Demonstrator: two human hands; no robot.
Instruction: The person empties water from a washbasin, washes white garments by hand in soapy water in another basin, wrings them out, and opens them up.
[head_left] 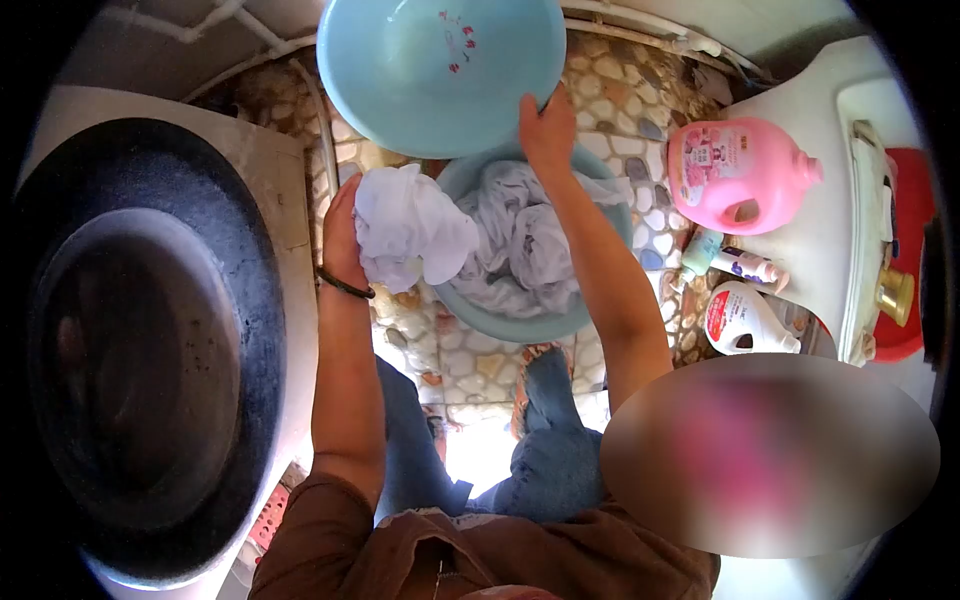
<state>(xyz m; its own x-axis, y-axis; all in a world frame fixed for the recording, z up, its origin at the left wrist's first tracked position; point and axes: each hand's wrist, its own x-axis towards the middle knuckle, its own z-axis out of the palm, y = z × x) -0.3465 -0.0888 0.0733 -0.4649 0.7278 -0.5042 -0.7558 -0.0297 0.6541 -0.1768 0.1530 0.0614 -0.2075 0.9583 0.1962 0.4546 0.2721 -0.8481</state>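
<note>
A person in a brown top and blue jeans works with two bare hands above a floor set with pale, pebble-like stones. The left hand, with a dark bracelet at its wrist, is curled around a bunched white cloth; the fingertips are hidden by the fabric. The bundle is held just beside a blue-green basin, overlapping its left edge in the head camera's view. More whitish cloth lies in folds inside that basin, with one end reaching toward the right rim.

The right hand is closed on the near right rim of a light blue basin, the fingers bent over the edge. Red markings show on the inside of this upper basin, which covers the far edge of the lower one from above; whether the two touch cannot be told.

To the right, on a white surface, a pink jug with a printed label shows its handle and spout. Near it are a green bottle, a white bottle with purple print and a white jug with a red label. A red container shows at the far right. At left, a large dark pan fills much of a pale tabletop. A blurred oval hides the lower right.
</note>
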